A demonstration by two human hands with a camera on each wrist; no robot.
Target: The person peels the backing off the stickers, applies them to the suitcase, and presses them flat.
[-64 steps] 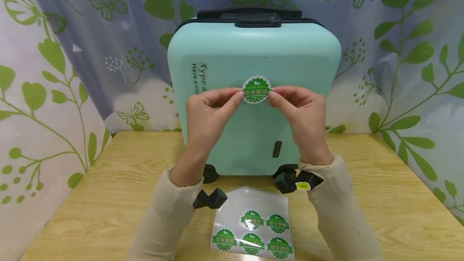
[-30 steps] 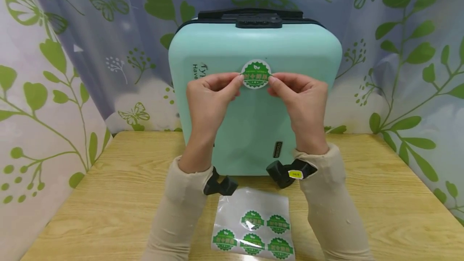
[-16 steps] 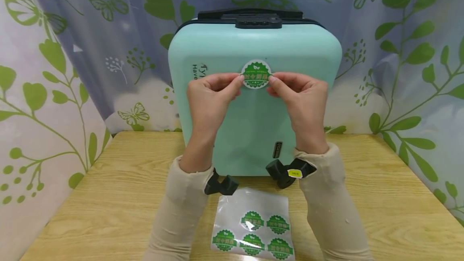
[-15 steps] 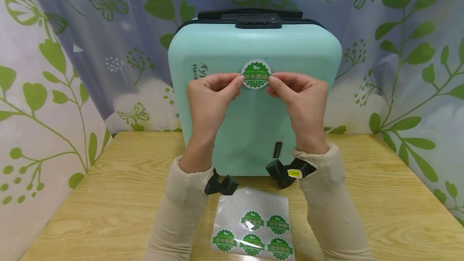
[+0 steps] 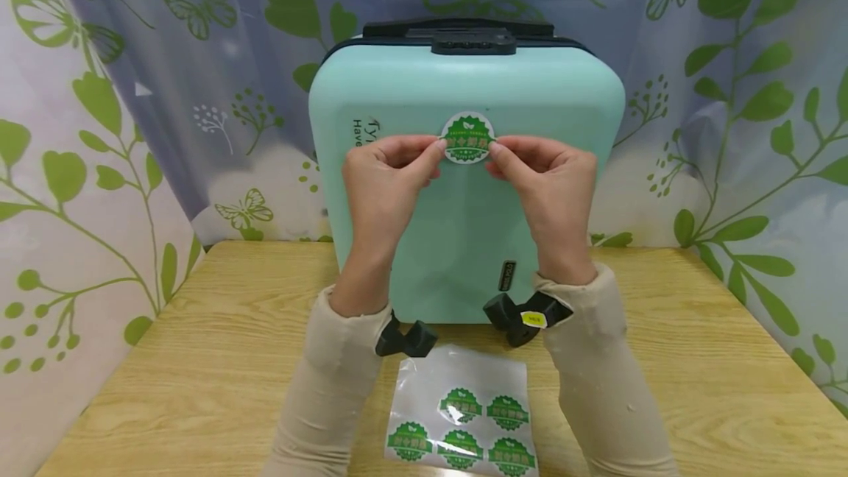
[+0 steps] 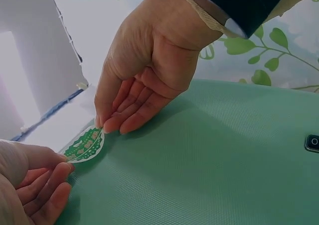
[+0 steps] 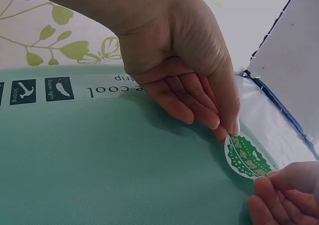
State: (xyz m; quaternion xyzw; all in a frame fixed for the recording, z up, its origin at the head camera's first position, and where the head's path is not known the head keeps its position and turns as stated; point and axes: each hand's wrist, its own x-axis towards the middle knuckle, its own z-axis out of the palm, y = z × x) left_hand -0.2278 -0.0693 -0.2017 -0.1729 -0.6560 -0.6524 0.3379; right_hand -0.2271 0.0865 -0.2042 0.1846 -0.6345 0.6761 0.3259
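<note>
A round green-and-white sticker [image 5: 467,137] is held upright at the upper middle of a mint-green suitcase [image 5: 464,241]. My left hand [image 5: 380,190] pinches its left edge between thumb and forefinger. On the opposite edge, my right hand [image 5: 556,193] has the same kind of pinch. Both wrist views show the sticker [image 6: 85,146] very near the suitcase's textured face; whether its back touches the shell, I cannot tell. The other fingers of both hands are loosely curled. My left hand covers part of the black lettering [image 5: 364,131] on the suitcase.
A glossy sticker sheet [image 5: 424,381] with several matching round stickers lies on the wooden table [image 5: 199,359] before the suitcase. Black wrist cameras [image 5: 405,338] sit at both cuffs. Behind the suitcase hangs a leaf-patterned curtain [image 5: 265,57].
Both hands have moved up the suitcase with the sticker since the earliest frame. Over the last second they have stayed almost still, both still pinching it.
</note>
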